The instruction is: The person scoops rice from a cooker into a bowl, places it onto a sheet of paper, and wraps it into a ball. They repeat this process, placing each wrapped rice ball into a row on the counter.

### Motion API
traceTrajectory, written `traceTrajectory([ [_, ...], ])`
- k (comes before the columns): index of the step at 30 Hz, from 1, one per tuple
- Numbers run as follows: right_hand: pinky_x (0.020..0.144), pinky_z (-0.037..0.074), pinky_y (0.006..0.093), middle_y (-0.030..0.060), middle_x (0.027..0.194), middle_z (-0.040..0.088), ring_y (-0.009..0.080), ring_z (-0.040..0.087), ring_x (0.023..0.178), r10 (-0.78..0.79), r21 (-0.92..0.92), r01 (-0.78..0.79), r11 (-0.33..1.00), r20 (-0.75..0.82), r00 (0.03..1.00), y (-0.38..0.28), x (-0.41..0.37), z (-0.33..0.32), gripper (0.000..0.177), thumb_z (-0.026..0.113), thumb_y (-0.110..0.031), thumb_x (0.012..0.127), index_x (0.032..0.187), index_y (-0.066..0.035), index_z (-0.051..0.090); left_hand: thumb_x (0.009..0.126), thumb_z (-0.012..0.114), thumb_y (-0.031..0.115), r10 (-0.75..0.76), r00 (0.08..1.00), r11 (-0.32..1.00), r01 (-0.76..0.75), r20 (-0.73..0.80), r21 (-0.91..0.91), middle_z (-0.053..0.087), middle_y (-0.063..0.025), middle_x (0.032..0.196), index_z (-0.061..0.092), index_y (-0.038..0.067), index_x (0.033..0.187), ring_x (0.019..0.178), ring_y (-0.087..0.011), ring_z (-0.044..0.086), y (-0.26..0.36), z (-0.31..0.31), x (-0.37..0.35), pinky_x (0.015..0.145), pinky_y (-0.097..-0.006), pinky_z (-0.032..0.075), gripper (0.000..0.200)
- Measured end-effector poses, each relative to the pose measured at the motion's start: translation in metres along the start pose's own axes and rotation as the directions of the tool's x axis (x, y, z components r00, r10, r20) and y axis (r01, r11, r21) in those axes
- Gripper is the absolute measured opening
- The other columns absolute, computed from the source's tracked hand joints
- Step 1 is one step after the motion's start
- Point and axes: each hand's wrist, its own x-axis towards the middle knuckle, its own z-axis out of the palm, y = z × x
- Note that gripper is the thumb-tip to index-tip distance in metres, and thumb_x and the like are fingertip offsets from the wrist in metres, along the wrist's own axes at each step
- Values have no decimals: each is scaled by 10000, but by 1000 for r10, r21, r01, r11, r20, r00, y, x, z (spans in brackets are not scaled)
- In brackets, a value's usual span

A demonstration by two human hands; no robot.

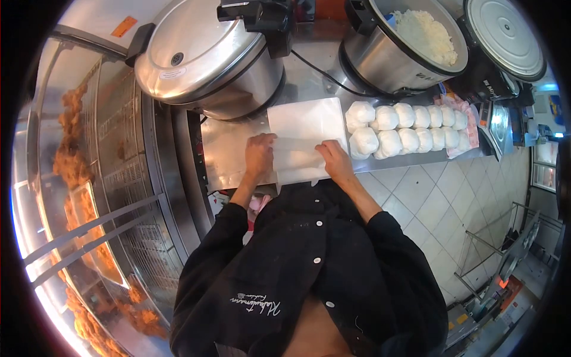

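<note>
White sheets (306, 119) of paper or plastic lie on the steel counter (229, 146) in front of me. My left hand (260, 156) pinches the left edge of the top sheet, and my right hand (336, 159) pinches its right side. Between the two hands the sheet looks slightly lifted and translucent. Just right of the sheets, several white wrapped balls (389, 143) sit in two rows, reaching to a pink and white cloth (470, 125).
A closed rice cooker (208, 65) stands at the back left. An open cooker (380, 56) holds white rice (425, 38), with a round lid (505, 30) beside it. A glass display case (113, 172) with fried food borders the left.
</note>
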Motion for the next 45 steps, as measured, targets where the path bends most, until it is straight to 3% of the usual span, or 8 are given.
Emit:
traceTrajectory([
  [6,799,584,397,68,1077,612,282,624,1058,45,-52,-44,998,25,999,19,1,-8,296,605,64,784,1041,-57,685,712,681,-28,-121,985,986,134,-127,101,676,-115,1090,662,105,1167,1050,-334,628,20,-38,11,944,-451,465,474],
  [11,796,583,395,67,1056,611,282,638,1017,9,-38,-8,999,31,999,17,7,-12,276,612,63,797,1035,-56,687,766,734,56,191,973,981,-185,127,-57,624,-115,1215,588,141,1373,1224,-323,562,72,-33,29,1155,-509,358,630],
  [26,839,559,443,82,1007,600,326,653,968,276,-200,-250,947,116,954,20,7,-57,286,682,20,809,1075,-85,664,766,752,12,388,921,917,-380,46,-124,655,-30,996,729,124,1056,1003,-231,629,44,11,0,1009,-442,463,312],
  [31,832,574,474,130,1109,662,375,689,1018,365,-182,-319,930,364,857,20,30,-60,313,690,33,825,1115,-84,676,748,758,-2,363,931,925,-357,28,-131,650,-28,976,734,118,1014,981,-230,633,45,9,2,955,-421,477,293],
  [37,841,554,487,153,1018,673,401,676,954,429,-208,-388,898,211,879,21,32,-72,223,681,10,849,1064,-46,665,745,761,-1,355,935,927,-352,-2,-132,652,-23,967,736,112,992,972,-227,634,43,10,-1,923,-406,484,272],
  [41,815,549,481,155,992,670,389,678,883,352,-82,-352,933,-11,936,-27,27,-85,184,678,-30,877,1060,-36,663,749,765,12,345,939,932,-343,-5,-115,655,-23,973,732,112,998,971,-227,633,44,8,-2,922,-411,483,270],
  [43,812,543,461,151,1091,639,370,658,948,182,174,-245,954,315,931,-33,3,-63,236,673,-76,906,1141,-62,654,753,767,18,353,936,929,-349,6,-121,654,-23,976,734,116,1007,977,-226,630,43,8,-1,932,-416,481,274],
  [45,857,527,463,147,1149,620,362,633,1020,120,166,-169,971,272,955,-30,-13,-34,292,677,-90,904,1194,-70,648,756,769,23,361,933,925,-355,16,-136,653,-22,980,735,119,1015,982,-224,627,45,10,-2,942,-420,479,278],
])
